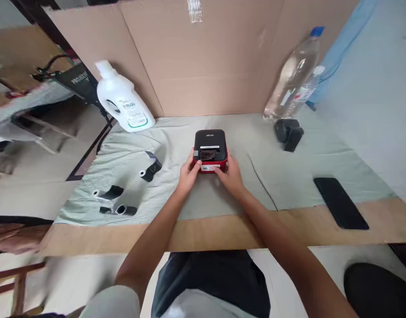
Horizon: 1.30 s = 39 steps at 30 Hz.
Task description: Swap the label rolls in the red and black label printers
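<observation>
A small black and red thermal printer point(210, 140) rests on the cloth in the middle of the table. Its black top has a slot with a dark glossy strip in it, and white labels are stuck on the top and front. My left hand point(189, 171) grips its left front corner, thumb on the front face. On the opposite side, my right hand point(232, 173) holds the right front corner in the same way. To the left lie several rolls with dark strips, among them a thermal paper roll point(151, 168) and another roll point(126, 210).
A white jug-like bottle point(123, 104) stands at the back left. Clear plastic bottles point(294, 75) are at the back right, with a black object point(289, 134) before them. A black phone point(341, 203) lies near the right front edge. Cardboard point(209, 53) walls the back.
</observation>
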Available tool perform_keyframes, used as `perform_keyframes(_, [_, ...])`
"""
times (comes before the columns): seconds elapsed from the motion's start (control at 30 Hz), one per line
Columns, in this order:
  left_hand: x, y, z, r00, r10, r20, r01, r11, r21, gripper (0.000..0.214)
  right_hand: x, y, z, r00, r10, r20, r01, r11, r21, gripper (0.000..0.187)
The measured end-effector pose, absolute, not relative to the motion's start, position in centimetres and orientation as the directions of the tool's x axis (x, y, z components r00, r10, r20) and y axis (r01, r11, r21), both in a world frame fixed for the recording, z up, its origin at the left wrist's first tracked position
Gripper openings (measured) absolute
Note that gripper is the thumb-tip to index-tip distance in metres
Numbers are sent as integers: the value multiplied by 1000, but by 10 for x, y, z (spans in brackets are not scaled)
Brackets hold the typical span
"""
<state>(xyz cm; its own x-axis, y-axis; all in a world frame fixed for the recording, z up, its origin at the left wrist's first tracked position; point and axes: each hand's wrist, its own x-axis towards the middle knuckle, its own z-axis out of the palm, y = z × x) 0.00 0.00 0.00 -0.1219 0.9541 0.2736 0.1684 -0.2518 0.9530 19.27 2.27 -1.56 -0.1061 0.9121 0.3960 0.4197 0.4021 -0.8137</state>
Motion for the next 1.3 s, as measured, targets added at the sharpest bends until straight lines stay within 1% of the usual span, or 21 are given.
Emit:
perform_keyframes(0.1, [-9, 2, -1, -117, 956, 269, 188, -244, 951, 81, 194, 23, -16, -128, 908, 398, 401, 415, -817, 87])
perform_keyframes(0.17, [-12, 4, -3, -119, 950, 288, 170, -266, 949, 80, 197, 23, -16, -146, 906, 398, 397, 422, -815, 90])
perform_keyframes(0.27, [-13, 5, -7, -129, 935, 329, 122, -314, 941, 71, 201, 24, -15, -174, 903, 392, 408, 429, -806, 95])
perform_keyframes(0.33, [-15, 6, -9, -128, 933, 336, 119, -322, 939, 62, 204, 25, -14, -189, 903, 386, 417, 429, -801, 94])
perform_keyframes(0.53, [-23, 3, -6, -81, 947, 310, 221, -286, 932, 48, 209, 27, -7, -207, 906, 370, 442, 424, -790, 88])
perform_keyframes(0.73, [-19, 7, -5, -142, 940, 310, 244, -270, 931, 36, 213, 32, -5, -235, 897, 374, 483, 442, -756, 87])
perform_keyframes(0.97, [-20, 17, -13, -135, 936, 324, 219, -291, 931, 34, 214, 32, -4, -255, 905, 340, 501, 425, -754, 90])
perform_keyframes(1.17, [-22, 25, -17, -120, 916, 384, 222, -352, 909, 25, 212, 31, -4, -244, 904, 351, 505, 428, -750, 91])
perform_keyframes(1.3, [-18, 21, -20, -127, 913, 386, 214, -355, 910, 27, 213, 32, -5, -255, 897, 362, 516, 443, -733, 93])
